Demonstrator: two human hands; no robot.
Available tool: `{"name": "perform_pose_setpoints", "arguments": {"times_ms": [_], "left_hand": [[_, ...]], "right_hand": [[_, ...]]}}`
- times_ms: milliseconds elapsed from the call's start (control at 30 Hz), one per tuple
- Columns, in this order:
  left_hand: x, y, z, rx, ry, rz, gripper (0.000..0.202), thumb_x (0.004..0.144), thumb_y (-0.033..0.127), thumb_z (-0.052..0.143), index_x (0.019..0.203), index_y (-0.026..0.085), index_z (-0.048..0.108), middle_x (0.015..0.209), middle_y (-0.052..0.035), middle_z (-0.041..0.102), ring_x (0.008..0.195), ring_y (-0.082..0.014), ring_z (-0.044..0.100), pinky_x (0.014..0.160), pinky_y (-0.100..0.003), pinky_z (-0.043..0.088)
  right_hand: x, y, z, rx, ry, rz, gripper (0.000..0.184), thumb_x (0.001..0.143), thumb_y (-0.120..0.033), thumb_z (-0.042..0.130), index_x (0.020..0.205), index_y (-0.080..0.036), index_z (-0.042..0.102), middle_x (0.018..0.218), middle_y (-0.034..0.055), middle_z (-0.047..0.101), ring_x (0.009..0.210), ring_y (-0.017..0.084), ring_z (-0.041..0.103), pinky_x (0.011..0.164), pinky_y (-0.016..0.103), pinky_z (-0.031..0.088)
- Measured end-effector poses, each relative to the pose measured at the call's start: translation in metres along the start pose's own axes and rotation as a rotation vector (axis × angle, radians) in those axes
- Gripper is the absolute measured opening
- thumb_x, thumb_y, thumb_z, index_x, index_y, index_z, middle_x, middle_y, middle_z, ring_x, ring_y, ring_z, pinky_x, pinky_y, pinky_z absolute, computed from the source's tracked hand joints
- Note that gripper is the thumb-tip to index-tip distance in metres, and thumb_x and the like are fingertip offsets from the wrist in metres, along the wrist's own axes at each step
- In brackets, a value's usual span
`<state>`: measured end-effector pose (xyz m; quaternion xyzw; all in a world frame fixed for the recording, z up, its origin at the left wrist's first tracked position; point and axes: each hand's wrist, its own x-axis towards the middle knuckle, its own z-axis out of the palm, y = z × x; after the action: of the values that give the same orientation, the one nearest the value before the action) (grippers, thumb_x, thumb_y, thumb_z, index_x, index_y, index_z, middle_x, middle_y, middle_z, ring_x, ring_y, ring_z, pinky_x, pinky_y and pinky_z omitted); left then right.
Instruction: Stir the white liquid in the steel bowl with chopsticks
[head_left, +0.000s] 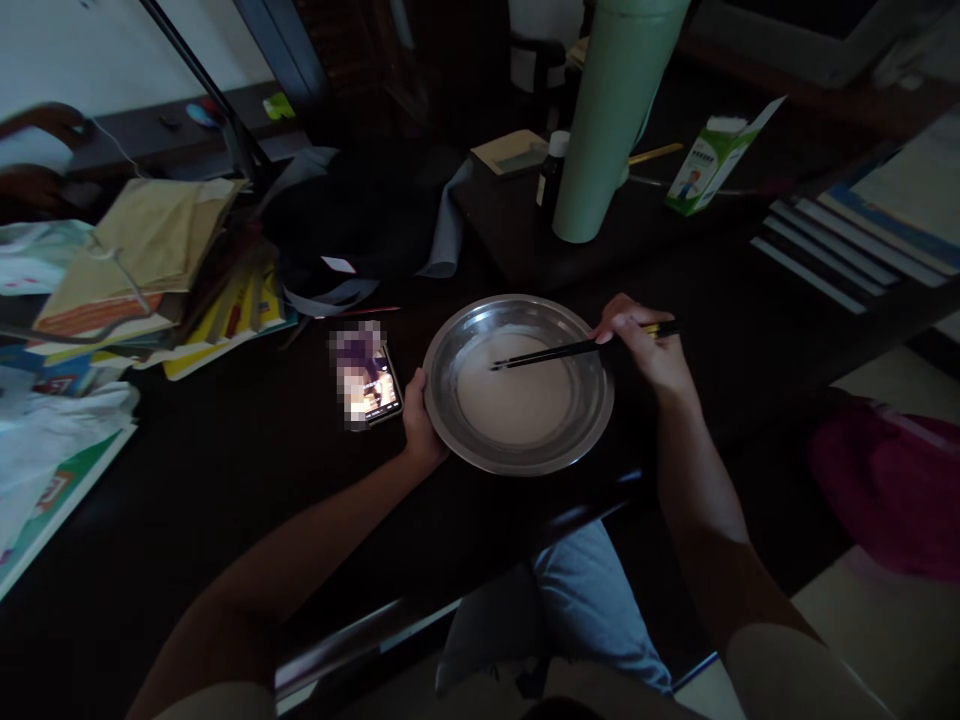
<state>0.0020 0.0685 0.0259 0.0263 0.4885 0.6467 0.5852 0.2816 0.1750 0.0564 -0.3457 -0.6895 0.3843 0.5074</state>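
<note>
A shiny metal bowl (517,459) sits in front of me on the dark table, with a pale, whitish liquid or batter (514,405) spread over its bottom. My left hand (422,420) grips the bowl's left rim, thumb up on the edge and the other fingers hidden beneath. In my right hand (637,335) are dark chopsticks (547,352), closed in the fingers near their gold-banded end. Their tips reach over the middle of the pale mixture; whether they touch it I cannot tell. A lit phone (384,385) lies just left of my left hand.
Behind the bowl stand a tall green flask (611,120), a dark bottle (553,172) and a green-white carton (705,165). Books and papers (165,250) pile up at left, a black bag (360,220) behind the phone. More books (847,245) are stacked at right.
</note>
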Motion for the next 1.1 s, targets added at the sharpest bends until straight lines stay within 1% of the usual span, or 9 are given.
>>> {"name": "perform_pose_setpoints", "arguments": {"times_ms": [133,300,367,567,633,800,867,967,1100], "left_hand": [[-0.0014,0.0002,0.0017,-0.019,-0.02,0.007,0.034,0.09,0.053,0.066,0.079,0.024,0.078,0.078,-0.0052,0.082,0.11,-0.0308,0.081,0.099,-0.041,0.064],[-0.0025,0.0,0.0012,-0.015,-0.023,0.012,0.033,0.088,0.054,0.069,0.079,0.024,0.078,0.077,-0.0062,0.082,0.111,-0.0323,0.081,0.101,-0.043,0.064],[-0.0018,-0.0001,0.0003,-0.012,-0.035,0.004,0.034,0.088,0.056,0.07,0.078,0.024,0.077,0.079,-0.0071,0.082,0.116,-0.0338,0.079,0.101,-0.043,0.064],[-0.0014,0.0007,0.0013,-0.016,-0.004,-0.013,0.034,0.088,0.055,0.069,0.08,0.023,0.077,0.081,-0.0082,0.082,0.117,-0.0335,0.078,0.103,-0.044,0.063],[-0.0026,0.0011,0.0027,-0.022,0.013,-0.009,0.034,0.089,0.054,0.068,0.079,0.023,0.078,0.08,-0.0071,0.082,0.116,-0.0327,0.079,0.103,-0.042,0.062],[-0.0053,0.0015,0.0042,-0.015,0.01,-0.016,0.035,0.09,0.054,0.068,0.08,0.022,0.078,0.08,-0.0057,0.083,0.118,-0.0335,0.078,0.105,-0.043,0.062],[-0.0048,0.0012,0.0038,-0.009,-0.007,-0.016,0.036,0.087,0.056,0.07,0.08,0.022,0.078,0.08,-0.0063,0.083,0.118,-0.0341,0.078,0.105,-0.044,0.062],[-0.0041,0.0011,0.0038,-0.021,-0.022,-0.009,0.035,0.087,0.056,0.072,0.078,0.023,0.078,0.079,-0.0065,0.082,0.118,-0.0334,0.079,0.105,-0.043,0.062],[-0.0072,0.0033,0.0061,-0.037,-0.004,-0.029,0.036,0.093,0.052,0.066,0.081,0.022,0.079,0.079,-0.0064,0.082,0.116,-0.0323,0.079,0.104,-0.043,0.062]], "right_hand": [[-0.0006,0.0029,-0.0025,0.066,0.109,-0.031,0.055,0.094,-0.069,0.069,0.055,-0.03,0.072,0.057,0.0011,0.068,0.067,0.022,0.061,0.086,0.047,0.053],[-0.0003,-0.0035,-0.0001,0.04,-0.173,-0.033,0.045,0.096,-0.066,0.069,0.065,-0.034,0.081,0.064,0.0019,0.075,0.075,0.025,0.066,0.085,0.048,0.051],[0.0,-0.0051,0.0013,-0.003,-0.194,-0.024,0.042,0.095,-0.065,0.071,0.07,-0.034,0.082,0.071,0.002,0.079,0.082,0.025,0.069,0.088,0.048,0.052],[-0.0007,0.0027,-0.0018,0.029,0.067,0.018,0.048,0.093,-0.068,0.072,0.062,-0.031,0.077,0.066,0.0012,0.072,0.072,0.022,0.066,0.087,0.047,0.054],[-0.0014,0.0037,-0.0031,0.065,0.094,0.003,0.052,0.093,-0.069,0.071,0.058,-0.031,0.074,0.061,0.0013,0.07,0.069,0.023,0.063,0.086,0.048,0.054],[-0.0012,-0.0037,-0.001,0.049,-0.172,-0.012,0.045,0.096,-0.064,0.07,0.066,-0.033,0.081,0.065,0.0017,0.076,0.077,0.024,0.068,0.087,0.048,0.051],[-0.0003,-0.0055,0.0005,0.018,-0.213,-0.007,0.04,0.095,-0.062,0.072,0.071,-0.033,0.083,0.072,0.0018,0.08,0.083,0.025,0.071,0.087,0.047,0.051],[0.0007,-0.0033,0.0009,-0.008,-0.124,0.012,0.04,0.094,-0.064,0.073,0.071,-0.032,0.082,0.076,0.0017,0.08,0.08,0.024,0.072,0.087,0.047,0.053],[0.0,0.003,-0.0021,0.044,0.072,0.008,0.047,0.094,-0.066,0.072,0.062,-0.032,0.077,0.065,0.0005,0.072,0.068,0.022,0.066,0.088,0.048,0.054]]}}
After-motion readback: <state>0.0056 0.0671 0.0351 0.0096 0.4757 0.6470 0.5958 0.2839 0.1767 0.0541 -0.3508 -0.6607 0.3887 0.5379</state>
